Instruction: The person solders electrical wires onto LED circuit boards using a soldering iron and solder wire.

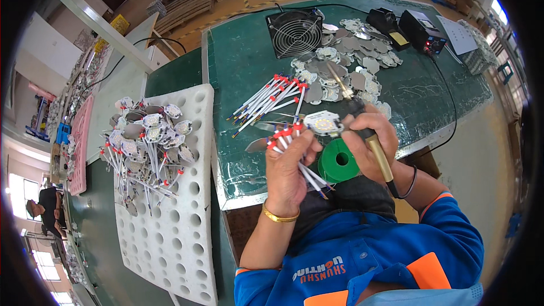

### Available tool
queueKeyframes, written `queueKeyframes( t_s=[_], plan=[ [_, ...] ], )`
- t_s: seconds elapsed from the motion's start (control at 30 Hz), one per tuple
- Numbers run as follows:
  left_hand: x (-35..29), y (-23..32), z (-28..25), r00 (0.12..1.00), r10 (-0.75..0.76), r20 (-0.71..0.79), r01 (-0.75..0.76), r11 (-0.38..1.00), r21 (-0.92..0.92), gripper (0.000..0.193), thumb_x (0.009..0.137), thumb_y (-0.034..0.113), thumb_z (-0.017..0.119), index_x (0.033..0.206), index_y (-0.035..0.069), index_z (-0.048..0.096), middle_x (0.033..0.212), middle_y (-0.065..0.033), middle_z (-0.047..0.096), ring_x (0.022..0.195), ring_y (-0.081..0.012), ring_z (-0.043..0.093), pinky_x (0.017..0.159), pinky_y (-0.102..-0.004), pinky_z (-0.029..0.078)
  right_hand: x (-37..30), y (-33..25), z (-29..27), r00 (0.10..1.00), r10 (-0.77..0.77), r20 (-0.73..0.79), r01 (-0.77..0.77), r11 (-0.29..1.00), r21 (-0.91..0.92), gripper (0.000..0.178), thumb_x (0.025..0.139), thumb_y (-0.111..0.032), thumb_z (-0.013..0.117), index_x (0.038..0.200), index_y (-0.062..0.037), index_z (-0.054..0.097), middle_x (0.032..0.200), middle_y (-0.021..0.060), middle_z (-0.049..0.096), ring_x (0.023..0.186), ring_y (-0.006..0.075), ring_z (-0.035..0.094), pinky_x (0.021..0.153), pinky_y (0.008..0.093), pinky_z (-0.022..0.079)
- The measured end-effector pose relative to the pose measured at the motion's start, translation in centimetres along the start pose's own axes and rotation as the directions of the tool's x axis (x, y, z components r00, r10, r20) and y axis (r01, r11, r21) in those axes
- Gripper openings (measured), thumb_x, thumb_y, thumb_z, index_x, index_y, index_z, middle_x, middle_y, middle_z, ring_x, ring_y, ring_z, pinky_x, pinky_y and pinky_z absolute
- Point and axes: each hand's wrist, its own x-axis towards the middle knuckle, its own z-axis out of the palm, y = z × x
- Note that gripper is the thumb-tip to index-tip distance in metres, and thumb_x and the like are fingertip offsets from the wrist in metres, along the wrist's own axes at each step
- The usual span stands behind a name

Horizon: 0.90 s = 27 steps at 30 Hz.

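My left hand [288,165] is closed round a bundle of white wire leads [311,177] with red connectors. Between my two hands sits a small white LED board [323,123]. The thumb and fingers of my right hand [371,136] come up to its right edge; whether they pinch it I cannot tell. My right hand also grips a soldering iron [379,161], its metal tip pointing up and left over the table. Just below the board is a green spool [328,169], partly behind my left fingers. More white leads [269,99] lie fanned out beyond my left hand.
Loose LED boards and grey plates [362,45] are heaped beyond my right hand. Behind stand a black fan [294,33] and a soldering station [422,31], its cable hanging right. Left, a white perforated foam board [170,243] carries piled wired boards [150,133]. A person [48,209] stands far left.
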Motion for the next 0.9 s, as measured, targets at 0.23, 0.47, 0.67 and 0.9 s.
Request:
queueKeyframes(
  t_s=[0.23, 0.47, 0.67, 0.9],
  plan=[
    [-0.5, 2.4, -0.8, 0.97, 0.241, -0.016, -0.202, 0.847, 0.491, 0.011, 0.077, 0.007, 0.062, 0.086, 0.0, 0.064, 0.067, -0.0002, 0.06, 0.057, -0.0042, 0.049, 0.051, -0.0188, 0.037, -1.3, 0.0, -4.9, 0.967, -0.203, 0.151, 0.186, 0.975, 0.121, 0.019, 0.074, -0.01, 0.06, 0.09, -0.0032, 0.052, 0.069, 0.0112, 0.057, 0.05, 0.021, 0.048, 0.045, 0.0322, 0.038],
    [-1.2, 2.2, 0.1, 0.983, 0.171, 0.071, -0.183, 0.839, 0.512, 0.004, 0.076, 0.004, 0.062, 0.08, 0.002, 0.064, 0.064, 0.0052, 0.054, 0.056, -0.0014, 0.044, 0.049, -0.0184, 0.034, -0.7, -1.6, -6.3, 0.908, -0.256, 0.332, 0.183, 0.954, 0.236, 0.027, 0.068, -0.008, 0.061, 0.094, -0.0071, 0.055, 0.057, 0.0032, 0.041, 0.048, 0.0219, 0.046, 0.045, 0.0323, 0.039],
    [-1.2, 2.3, 0.3, 0.988, 0.144, 0.05, -0.148, 0.823, 0.548, 0.004, 0.076, 0.004, 0.061, 0.073, 0.002, 0.063, 0.061, 0.007, 0.052, 0.054, -0.0007, 0.041, 0.047, -0.0182, 0.03, -0.4, -1.7, -6.0, 0.901, -0.243, 0.36, 0.151, 0.953, 0.264, 0.032, 0.057, 0.003, 0.06, 0.087, -0.0077, 0.058, 0.055, 0.0013, 0.04, 0.045, 0.0183, 0.045, 0.044, 0.0292, 0.037],
    [-1.1, 2.1, 0.2, 0.981, 0.168, 0.099, -0.194, 0.8, 0.568, 0.004, 0.076, 0.004, 0.061, 0.074, 0.001, 0.063, 0.063, 0.0064, 0.053, 0.056, -0.0009, 0.042, 0.049, -0.0187, 0.033, -0.4, -1.2, -5.7, 0.889, -0.248, 0.385, 0.16, 0.956, 0.246, 0.033, 0.055, 0.001, 0.059, 0.085, -0.0103, 0.06, 0.054, 0.0004, 0.039, 0.043, 0.0181, 0.043, 0.043, 0.0288, 0.035]
  ],
)
